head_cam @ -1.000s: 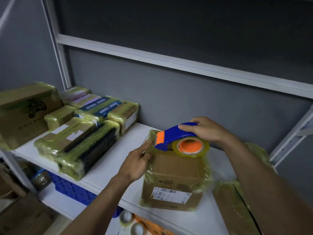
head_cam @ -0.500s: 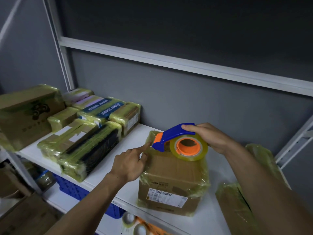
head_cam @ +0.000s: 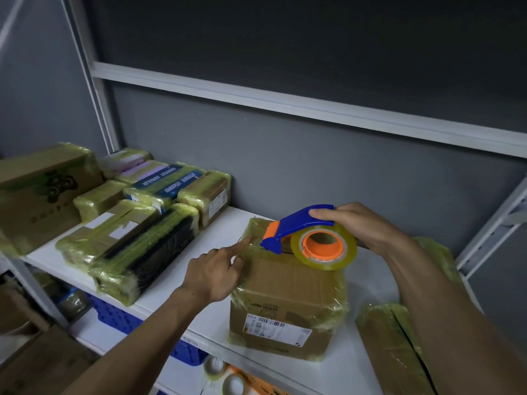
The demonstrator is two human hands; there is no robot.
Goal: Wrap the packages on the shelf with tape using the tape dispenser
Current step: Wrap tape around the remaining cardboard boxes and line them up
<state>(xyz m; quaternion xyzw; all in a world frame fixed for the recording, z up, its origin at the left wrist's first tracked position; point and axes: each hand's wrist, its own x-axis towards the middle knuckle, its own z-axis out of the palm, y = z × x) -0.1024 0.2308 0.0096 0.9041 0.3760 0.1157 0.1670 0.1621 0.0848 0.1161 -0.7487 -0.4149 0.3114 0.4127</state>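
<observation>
- A white shelf [head_cam: 228,229] in a metal rack is seen against a grey wall. The box [head_cam: 288,295] stands near its front edge.
- Well left of the box, a cluster of packages [head_cam: 128,238] is laid flat. Each is already covered in yellowish tape, so these are judged finished.
- Below and left of the box, on a lower level, a blue crate [head_cam: 119,320] and spare rolls [head_cam: 214,366] are glimpsed.
- The left hand [head_cam: 212,273] is held at the box's top left edge. Its index finger is stretched onto the taped surface, the other fingers are curled, and nothing is gripped.
- The box is banded with tape round its upper and lower parts. The middle of its front face and the label are left bare, so its wrapping is judged only partly done.
- On top of the box the dispenser [head_cam: 296,223] is set, with its blade end towards the left hand and its roll overhanging the front edge.
- The right hand [head_cam: 362,226] is clamped over the dispenser's handle from the box's right.
- Just right of the box, another package [head_cam: 390,346] is half hidden by the arm. Its tape cover looks patchy, and how complete it is cannot be told.
- More passes over the box's bare cardboard, and a cut, are judged to remain.
</observation>
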